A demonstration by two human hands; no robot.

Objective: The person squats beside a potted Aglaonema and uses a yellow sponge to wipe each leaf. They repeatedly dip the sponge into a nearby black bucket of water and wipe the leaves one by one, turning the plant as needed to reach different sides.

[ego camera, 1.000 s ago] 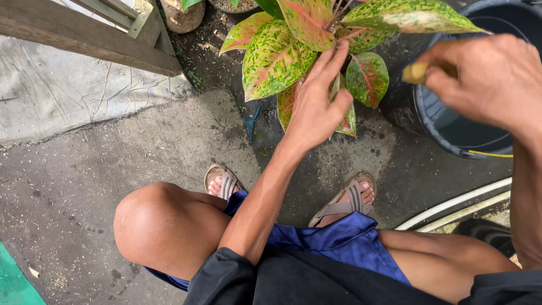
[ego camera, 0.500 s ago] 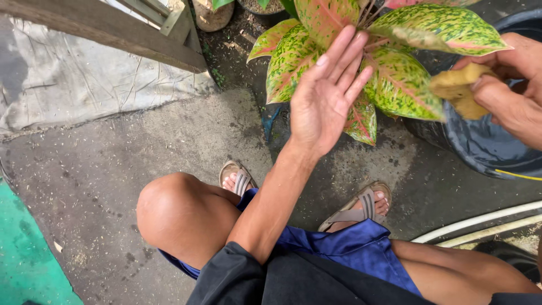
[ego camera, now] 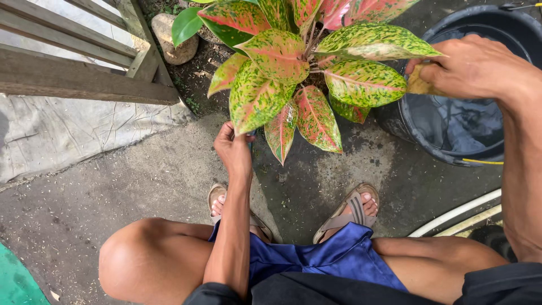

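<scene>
Head view: left hand (ego camera: 234, 149) under leaf (ego camera: 255, 96)

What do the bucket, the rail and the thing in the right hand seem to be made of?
Bucket: probably plastic, black and smooth, with a thin moulded rim; it holds water.
Rail: wood, unpainted and weathered grey, with visible grain.
Thing in the right hand: a yellowish pad, perhaps sponge or cloth; mostly hidden by the fingers, so I cannot tell surely.

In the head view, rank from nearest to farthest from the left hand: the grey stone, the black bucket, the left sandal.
From the left hand:
1. Left sandal, just below it on the concrete.
2. Grey stone, up-left by the wooden rails.
3. Black bucket, far right, under the right hand.
</scene>
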